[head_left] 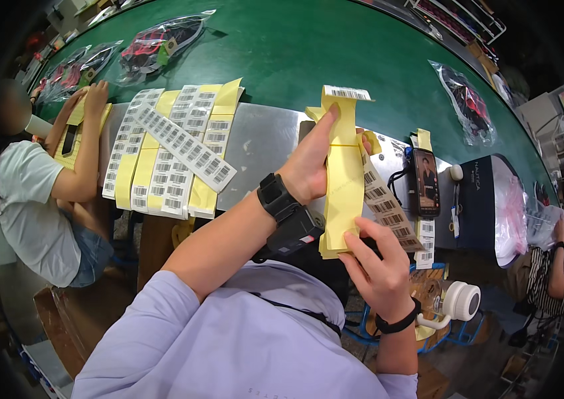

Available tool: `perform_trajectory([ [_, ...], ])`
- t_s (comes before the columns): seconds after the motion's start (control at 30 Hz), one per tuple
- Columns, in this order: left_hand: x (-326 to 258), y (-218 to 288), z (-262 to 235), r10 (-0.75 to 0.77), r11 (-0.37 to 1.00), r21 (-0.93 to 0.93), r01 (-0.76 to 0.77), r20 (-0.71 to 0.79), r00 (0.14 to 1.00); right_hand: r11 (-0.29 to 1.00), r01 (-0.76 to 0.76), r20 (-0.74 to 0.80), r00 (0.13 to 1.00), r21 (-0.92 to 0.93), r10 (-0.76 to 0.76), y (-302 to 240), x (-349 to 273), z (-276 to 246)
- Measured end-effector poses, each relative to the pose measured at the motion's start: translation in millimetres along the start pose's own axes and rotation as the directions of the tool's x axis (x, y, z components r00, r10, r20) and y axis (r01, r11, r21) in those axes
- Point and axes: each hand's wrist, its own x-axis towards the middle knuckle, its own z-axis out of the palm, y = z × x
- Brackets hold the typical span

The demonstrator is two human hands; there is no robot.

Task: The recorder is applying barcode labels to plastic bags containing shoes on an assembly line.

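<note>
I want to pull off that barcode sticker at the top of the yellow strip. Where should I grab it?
Probably by its free right end: the barcode sticker juts sideways past the yellow backing strip there, so fingers coming from the right can pinch it. The left hand steadies the strip below.

head view | worn on head, faces down and forward | close over hands (348, 206) | fisheye, edges bend

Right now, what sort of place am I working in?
Probably a garment packing or labelling workshop. Your left hand and right hand hold a yellow label backing strip, barcode sticker sheets lie on the green table, and bagged garments wait nearby.
</note>
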Motion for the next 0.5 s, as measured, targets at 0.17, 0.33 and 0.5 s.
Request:
perform_trajectory([
  [0.17,-1.6,1.3,-0.6,0.045,0.994,0.1,-0.04,-0.049,0.998,0.992,0.116,0.042,0.993,-0.058,-0.114,1.5,7.0,-3.5],
  [0.33,1.9,-0.8,-1.0,0.021,1.0,0.024,-0.02,-0.049,0.999,0.998,0.053,-0.001,0.999,0.034,-0.053,1.9,4.8,0.5],
  [0.5,6.0,-0.4,-4.6,-0.006,1.0,-0.007,0.006,-0.031,0.999,0.998,0.005,-0.002,1.0,0.06,-0.004,1.7,3.9,0.7],
])
